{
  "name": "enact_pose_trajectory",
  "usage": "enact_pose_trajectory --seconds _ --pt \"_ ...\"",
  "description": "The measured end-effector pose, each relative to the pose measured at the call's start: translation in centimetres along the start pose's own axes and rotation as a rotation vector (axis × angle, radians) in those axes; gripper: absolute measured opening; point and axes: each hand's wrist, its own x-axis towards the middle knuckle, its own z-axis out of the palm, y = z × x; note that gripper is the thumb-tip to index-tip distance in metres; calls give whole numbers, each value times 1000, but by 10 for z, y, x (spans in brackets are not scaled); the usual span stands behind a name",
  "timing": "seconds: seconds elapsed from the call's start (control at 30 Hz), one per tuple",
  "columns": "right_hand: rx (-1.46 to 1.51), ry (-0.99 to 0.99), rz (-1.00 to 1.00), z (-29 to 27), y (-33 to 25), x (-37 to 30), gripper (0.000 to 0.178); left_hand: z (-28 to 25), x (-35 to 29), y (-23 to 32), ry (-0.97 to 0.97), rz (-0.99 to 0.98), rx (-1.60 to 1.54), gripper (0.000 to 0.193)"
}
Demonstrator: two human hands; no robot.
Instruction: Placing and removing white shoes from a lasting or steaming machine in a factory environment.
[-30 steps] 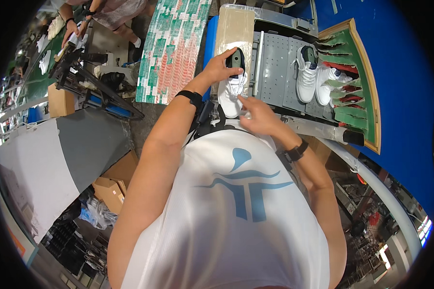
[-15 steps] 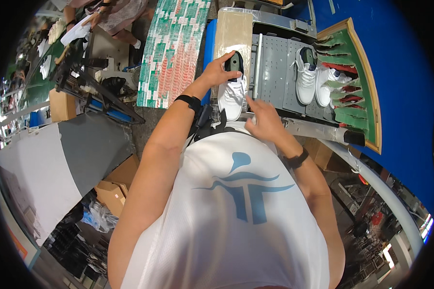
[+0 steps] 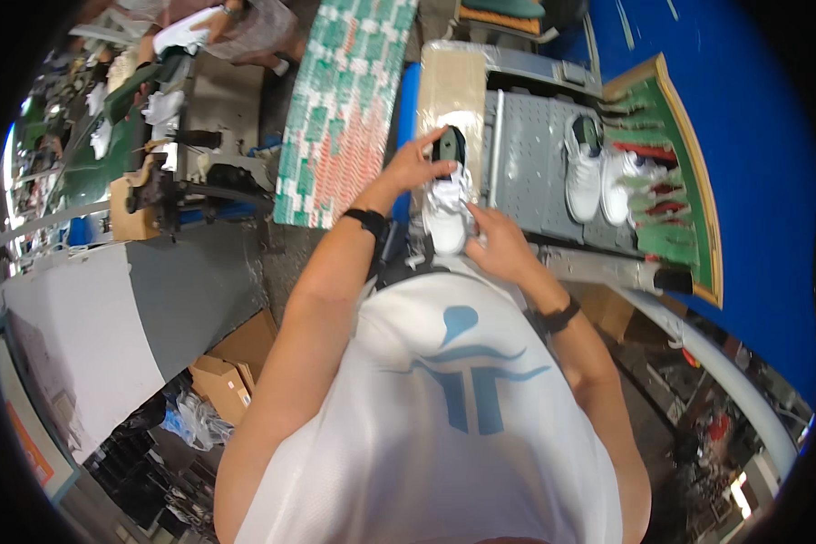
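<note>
A white lace-up sneaker (image 3: 446,228) with a dark green insole rests on the tan taped board (image 3: 453,82) in front of me, toe toward my body. My left hand (image 3: 415,170) grips it at the collar, thumb over the opening and fingers along the far left side. Beside the laces, my right hand (image 3: 503,245) has its index fingertip at the shoe's right edge. Thumb and index are apart there; the other fingers are partly hidden. To the right, a second white sneaker (image 3: 584,186) and a third white sneaker (image 3: 616,195) stand on a grey perforated conveyor (image 3: 526,163).
Green and red strips in a wooden frame (image 3: 712,227) hang over the conveyor's right end, beside a blue panel (image 3: 743,136). A green, white and red taped panel (image 3: 344,109) lies left of the board. At the far left, another person's hand holds a white shoe (image 3: 186,34).
The whole view has shifted, so the scene sits slightly lower and to the right. My right hand has moved closer to the sneaker's laces. My left hand keeps its grip at the collar.
</note>
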Motion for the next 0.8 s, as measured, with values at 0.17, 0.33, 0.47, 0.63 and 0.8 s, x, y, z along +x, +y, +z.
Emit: enact_pose_trajectory --seconds 0.17,0.33,0.47,0.63,0.8 --pt "56 207 181 11 44 -15 67 -35 -20 -18 35 -154 -307 99" --pt "93 82 351 30 74 -41 59 -56 -53 -89 102 -149 -855 49" --pt "170 -138 520 28 79 -56 72 -31 -46 -71 317 -299 -813 50" --pt "70 -236 643 27 92 -61 78 -65 -30 -24 330 -120 -317 65" --pt "45 -168 697 37 96 -80 81 -162 36 3 410 76 699 93"
